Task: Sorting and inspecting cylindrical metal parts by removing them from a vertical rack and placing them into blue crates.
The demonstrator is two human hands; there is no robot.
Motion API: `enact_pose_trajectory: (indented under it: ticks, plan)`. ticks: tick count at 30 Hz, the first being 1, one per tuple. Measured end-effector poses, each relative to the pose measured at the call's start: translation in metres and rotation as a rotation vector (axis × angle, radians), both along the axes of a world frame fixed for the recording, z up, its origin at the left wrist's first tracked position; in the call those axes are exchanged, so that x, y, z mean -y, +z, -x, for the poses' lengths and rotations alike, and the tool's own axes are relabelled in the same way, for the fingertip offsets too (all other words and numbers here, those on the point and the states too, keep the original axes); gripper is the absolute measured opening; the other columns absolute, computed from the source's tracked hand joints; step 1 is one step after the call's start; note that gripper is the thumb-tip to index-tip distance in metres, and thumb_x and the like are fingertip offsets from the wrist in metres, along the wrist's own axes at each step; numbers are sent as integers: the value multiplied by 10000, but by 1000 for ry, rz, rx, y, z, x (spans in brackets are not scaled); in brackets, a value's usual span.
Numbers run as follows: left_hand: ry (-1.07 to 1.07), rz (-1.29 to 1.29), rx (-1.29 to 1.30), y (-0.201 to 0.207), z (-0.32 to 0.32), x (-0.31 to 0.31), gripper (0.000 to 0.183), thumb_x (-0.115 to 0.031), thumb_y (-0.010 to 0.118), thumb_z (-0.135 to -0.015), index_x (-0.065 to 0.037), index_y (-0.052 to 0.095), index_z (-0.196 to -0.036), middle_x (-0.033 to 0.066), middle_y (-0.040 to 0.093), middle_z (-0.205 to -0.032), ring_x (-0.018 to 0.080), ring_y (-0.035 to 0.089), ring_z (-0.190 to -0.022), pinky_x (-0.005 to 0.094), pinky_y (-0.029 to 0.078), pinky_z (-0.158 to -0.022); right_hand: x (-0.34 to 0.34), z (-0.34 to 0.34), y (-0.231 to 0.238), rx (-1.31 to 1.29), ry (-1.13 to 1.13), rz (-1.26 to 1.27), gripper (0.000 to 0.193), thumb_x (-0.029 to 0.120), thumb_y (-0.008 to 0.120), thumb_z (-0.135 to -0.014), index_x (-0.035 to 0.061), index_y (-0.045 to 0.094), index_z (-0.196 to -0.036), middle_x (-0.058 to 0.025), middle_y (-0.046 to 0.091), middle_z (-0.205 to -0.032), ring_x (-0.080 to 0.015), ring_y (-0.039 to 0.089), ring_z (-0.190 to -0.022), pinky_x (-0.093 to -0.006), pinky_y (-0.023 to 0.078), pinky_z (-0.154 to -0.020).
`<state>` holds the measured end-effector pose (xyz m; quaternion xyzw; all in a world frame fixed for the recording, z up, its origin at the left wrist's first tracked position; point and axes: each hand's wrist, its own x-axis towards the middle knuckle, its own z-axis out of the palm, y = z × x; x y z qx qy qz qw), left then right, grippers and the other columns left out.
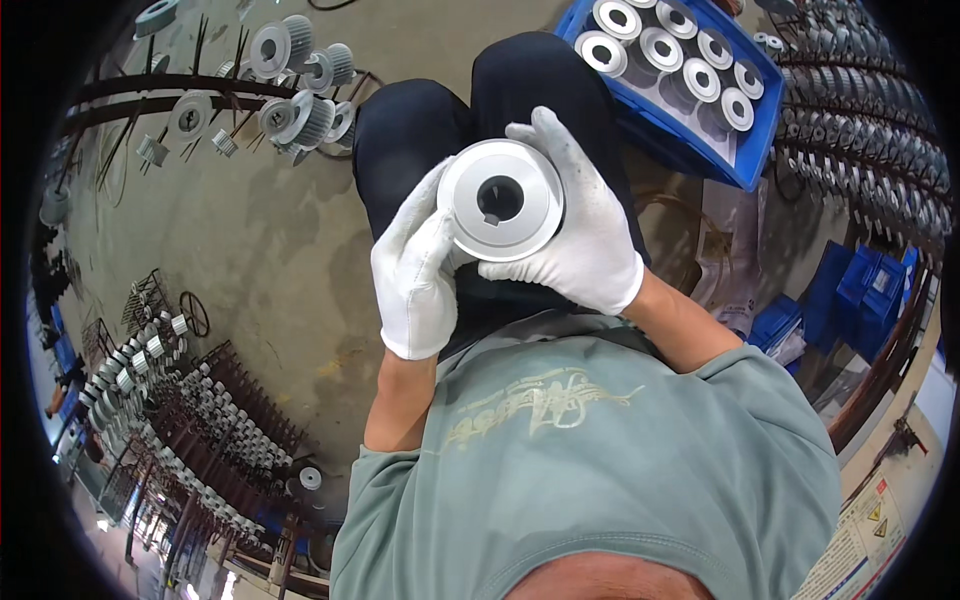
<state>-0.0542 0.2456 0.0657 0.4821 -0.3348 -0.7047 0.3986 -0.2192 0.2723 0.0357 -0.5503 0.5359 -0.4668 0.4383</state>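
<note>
A round silver metal pulley (465, 205) is held up over my lap, its flat flanged face toward me. Its central bore is dark, with a keyway notch at the lower edge. My left hand (415, 275), in a white glove, grips the pulley's left side. On the opposite side my right hand (590, 225), also in a white glove, wraps round the rim, thumb and fingers spread along its edge. The glove on the right has grey smudges on its fingers. The pulley's underside and the fingertips beneath it are hidden.
To the far right of my knees stands a blue crate (745, 172) with several similar pulleys in it. A rack (150, 85) with toothed pulleys on rods reaches in at the far left. More loaded racks (215, 420) fill the near left. Blue bins (868, 285) sit at the right.
</note>
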Motion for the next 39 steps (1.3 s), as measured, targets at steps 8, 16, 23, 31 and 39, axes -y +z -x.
enact_pose_trajectory:
  ticks: [8,16,23,31,39]
  plan:
    - [8,-17,20,1,0,-2,497,-138,462,-896,119,483,-1321,225,552,-1312,264,550,-1173,331,399,-1024,0,4,-2,-1,62,56,1161,156,931,-573,91,248,-1509,-146,490,-1377,-280,545,-1219,-384,415,-1089]
    - [-7,44,90,0,-3,-5,473,-163,428,-933,112,495,-1312,217,558,-1307,263,549,-1176,335,404,-1017,-1,7,5,52,108,1,1178,192,938,-565,95,242,-1510,-138,521,-1347,-277,552,-1212,-384,425,-1077]
    - [78,62,7,-8,0,-4,453,-205,441,-979,111,515,-1294,210,595,-1247,260,572,-1129,333,436,-990,-5,3,1,29,62,24,1197,227,945,-548,89,242,-1507,-130,543,-1314,-279,562,-1196,-381,429,-1069]
    - [-16,109,10,-5,10,0,410,-196,430,-996,103,542,-1253,203,596,-1225,252,574,-1093,323,433,-976,0,10,23,-278,10,117,1164,236,947,-521,54,305,-1474,-125,565,-1236,-279,615,-1028,-358,491,-930]
    - [-205,306,107,16,36,2,358,-125,455,-983,98,528,-1254,193,597,-1176,229,592,-1010,322,494,-878,-2,58,44,-496,-147,196,891,149,830,-600,-5,436,-1384,-179,570,-1192,-288,614,-968,-348,506,-861]
